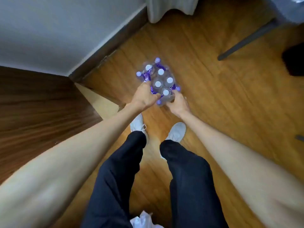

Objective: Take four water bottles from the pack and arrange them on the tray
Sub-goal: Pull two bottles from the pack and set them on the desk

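Note:
A shrink-wrapped pack of water bottles [160, 79] with white caps and purple wrap stands on the wooden floor ahead of my feet. Several caps show from above. My left hand [144, 96] grips the pack's near left side, fingers curled into the wrap. On the pack's near right corner my right hand [178, 103] holds the plastic. No tray is in view.
A dark wooden cabinet [37, 106] stands at the left, with a cardboard piece [100, 99] beside it. Grey wall and dark skirting [108, 48] run behind the pack. A chair leg [246, 40] slants at upper right, a curtain [171, 9] hangs at top. White plastic [143, 219] lies by my legs.

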The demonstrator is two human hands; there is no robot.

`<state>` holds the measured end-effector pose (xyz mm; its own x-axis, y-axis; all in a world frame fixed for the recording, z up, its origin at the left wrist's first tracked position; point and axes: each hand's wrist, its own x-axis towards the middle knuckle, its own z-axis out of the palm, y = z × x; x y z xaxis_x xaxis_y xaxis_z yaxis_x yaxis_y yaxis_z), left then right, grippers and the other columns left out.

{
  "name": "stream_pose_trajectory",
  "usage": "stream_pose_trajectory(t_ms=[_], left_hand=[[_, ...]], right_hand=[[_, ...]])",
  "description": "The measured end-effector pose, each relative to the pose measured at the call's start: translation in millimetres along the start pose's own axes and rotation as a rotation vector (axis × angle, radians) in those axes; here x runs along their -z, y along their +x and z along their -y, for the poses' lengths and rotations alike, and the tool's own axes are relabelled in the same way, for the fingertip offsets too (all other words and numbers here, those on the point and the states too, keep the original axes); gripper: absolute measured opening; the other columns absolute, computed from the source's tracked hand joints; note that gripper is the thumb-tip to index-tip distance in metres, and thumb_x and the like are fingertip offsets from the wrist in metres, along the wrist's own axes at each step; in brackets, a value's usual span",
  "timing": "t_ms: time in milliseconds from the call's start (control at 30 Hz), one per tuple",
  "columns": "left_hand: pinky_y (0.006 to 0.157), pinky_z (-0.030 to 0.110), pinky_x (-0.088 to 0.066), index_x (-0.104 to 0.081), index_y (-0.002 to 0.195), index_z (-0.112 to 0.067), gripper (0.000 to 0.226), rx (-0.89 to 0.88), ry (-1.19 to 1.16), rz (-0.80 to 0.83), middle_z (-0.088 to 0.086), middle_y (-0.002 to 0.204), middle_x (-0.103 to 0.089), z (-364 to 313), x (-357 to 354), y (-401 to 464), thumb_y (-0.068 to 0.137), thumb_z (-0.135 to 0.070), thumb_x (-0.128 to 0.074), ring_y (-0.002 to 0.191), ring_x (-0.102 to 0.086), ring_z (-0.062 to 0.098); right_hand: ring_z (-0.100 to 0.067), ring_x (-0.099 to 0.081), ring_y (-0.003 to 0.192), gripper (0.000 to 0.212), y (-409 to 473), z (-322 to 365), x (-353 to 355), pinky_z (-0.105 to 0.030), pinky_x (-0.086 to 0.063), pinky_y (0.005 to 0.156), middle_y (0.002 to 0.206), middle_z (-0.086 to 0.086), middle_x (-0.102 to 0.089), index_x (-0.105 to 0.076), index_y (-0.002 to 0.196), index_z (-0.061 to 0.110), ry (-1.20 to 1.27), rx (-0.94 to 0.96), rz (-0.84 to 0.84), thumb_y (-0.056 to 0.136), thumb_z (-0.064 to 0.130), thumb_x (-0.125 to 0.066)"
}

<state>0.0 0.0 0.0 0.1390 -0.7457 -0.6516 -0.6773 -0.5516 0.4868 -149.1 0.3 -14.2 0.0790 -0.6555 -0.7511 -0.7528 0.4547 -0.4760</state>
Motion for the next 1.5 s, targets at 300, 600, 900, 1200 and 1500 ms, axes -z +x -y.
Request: stream_pose_trajectory(t_ms=[300,600,900,1200,1500], left_hand=[[0.073,0.031,-0.046,-0.06,0.113,-0.01,0.046,-0.085,0.08,0.073,0.013,0.117,-0.062,44,-76,118,0.069,-0.023,-0.062,0.101,-0.061,0.032],[0.094,0.021,-0.036,-0.066,0.119,-0.007,0.039,-0.165,0.166,-0.07,0.017,0.13,-0.053,57,-108,157,0.08,0.0,-0.066,0.121,-0.051,0.032],[0.1,0.034,-0.042,-0.061,0.12,-0.005,0.042,-0.248,0.279,-0.12,0.014,0.132,-0.052,63,-115,163,0.079,0.006,-0.062,0.121,-0.046,0.032],[0.085,0.033,-0.05,-0.067,0.094,-0.007,0.021,-0.199,0.232,-0.081,0.008,0.112,-0.059,60,-100,158,0.075,0.002,-0.065,0.105,-0.056,0.028],[0.07,0.025,-0.041,-0.064,0.088,-0.009,0.018,-0.21,0.138,-0.116,-0.007,0.097,-0.049,29,-48,99,0.07,-0.004,-0.068,0.085,-0.049,0.014]], right_hand=[[-0.031,-0.061,0.114,0.039,123,-43,-62,-0.038,-0.052,0.091,0.117,-0.009,-0.069,-0.06,0.12,0.015,0.0,0.02,-0.055,0.081,0.012,-0.062],[-0.034,-0.062,0.107,0.025,155,-61,-80,-0.039,-0.052,0.081,0.121,-0.014,-0.061,-0.063,0.112,0.005,-0.268,0.09,-0.105,0.088,0.012,-0.064],[-0.035,-0.068,0.095,0.015,157,-52,-90,-0.039,-0.056,0.078,0.101,-0.019,-0.071,-0.068,0.099,0.001,-0.321,0.087,-0.171,0.088,-0.002,-0.059],[-0.043,-0.064,0.097,0.015,138,-46,-73,-0.039,-0.053,0.076,0.1,-0.025,-0.067,-0.065,0.099,-0.001,-0.261,0.101,-0.137,0.091,0.007,-0.056],[-0.043,-0.061,0.105,0.02,69,-2,-37,-0.04,-0.051,0.083,0.11,-0.026,-0.064,-0.064,0.108,-0.001,-0.228,0.063,-0.171,0.092,0.006,-0.054]])
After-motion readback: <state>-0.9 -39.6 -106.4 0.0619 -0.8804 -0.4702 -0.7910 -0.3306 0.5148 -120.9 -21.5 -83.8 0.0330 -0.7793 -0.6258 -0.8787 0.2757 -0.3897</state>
